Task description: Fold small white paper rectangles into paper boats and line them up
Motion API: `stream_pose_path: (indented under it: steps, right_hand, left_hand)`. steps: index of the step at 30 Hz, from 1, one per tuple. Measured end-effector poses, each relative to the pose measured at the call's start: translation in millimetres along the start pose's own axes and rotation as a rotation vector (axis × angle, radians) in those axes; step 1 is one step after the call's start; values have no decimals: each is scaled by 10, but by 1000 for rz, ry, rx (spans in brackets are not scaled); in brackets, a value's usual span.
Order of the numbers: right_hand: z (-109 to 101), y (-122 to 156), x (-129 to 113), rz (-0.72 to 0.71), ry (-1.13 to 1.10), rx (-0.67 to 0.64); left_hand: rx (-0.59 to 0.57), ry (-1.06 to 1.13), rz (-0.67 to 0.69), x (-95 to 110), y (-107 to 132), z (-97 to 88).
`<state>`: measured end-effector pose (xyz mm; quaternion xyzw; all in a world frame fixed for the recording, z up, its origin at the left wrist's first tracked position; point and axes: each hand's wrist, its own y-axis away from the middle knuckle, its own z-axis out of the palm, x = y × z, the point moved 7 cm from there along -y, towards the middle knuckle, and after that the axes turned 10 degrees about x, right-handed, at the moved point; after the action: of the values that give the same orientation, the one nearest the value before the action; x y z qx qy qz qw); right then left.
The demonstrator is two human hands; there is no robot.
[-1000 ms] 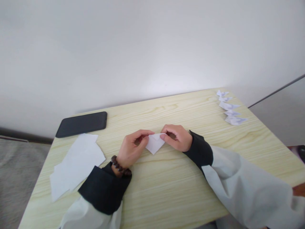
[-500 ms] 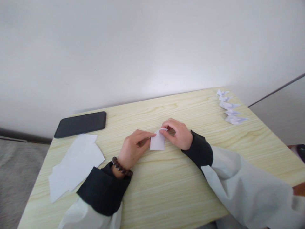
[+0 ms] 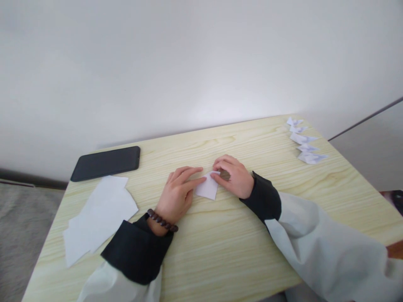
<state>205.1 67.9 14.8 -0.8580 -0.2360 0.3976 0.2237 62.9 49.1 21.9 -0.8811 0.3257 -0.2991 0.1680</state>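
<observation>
A small square of folded white paper (image 3: pixel 208 188) lies on the wooden table between my hands. My right hand (image 3: pixel 232 174) pinches its upper right corner between thumb and fingers. The fingers of my left hand (image 3: pixel 178 191) are stretched out and apart, with the index fingertip resting on the paper's upper left part. The left thumb is mostly hidden beneath the hand. Dark beads circle my left wrist.
Loose white paper sheets (image 3: pixel 99 214) overlap at the left of the table (image 3: pixel 201 260). Behind them lies a black phone (image 3: pixel 107 162). Several folded white paper figures (image 3: pixel 310 157) stand in a row at the far right. A pale wall (image 3: pixel 189 63) rises behind the table.
My left hand has let go of the paper's left edge and spread its fingers. The paper has turned slightly, its lower edge now slanting. My right hand keeps its pinch.
</observation>
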Motion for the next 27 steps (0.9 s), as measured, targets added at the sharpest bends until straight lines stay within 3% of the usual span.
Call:
stream_pose_path:
  steps: [9,19,27]
  right_hand:
    - [-11,-9,-50,-32,-16,-4]
    - [70,27,-157,-145,-64,-142]
    - [66,17,-132,-108,-108,-146]
  left_hand:
    - [-7,-14,-47,17,-16,24]
    - [42,115,-75,58,-44,9]
    - [45,112,-125,47,-61,-6]
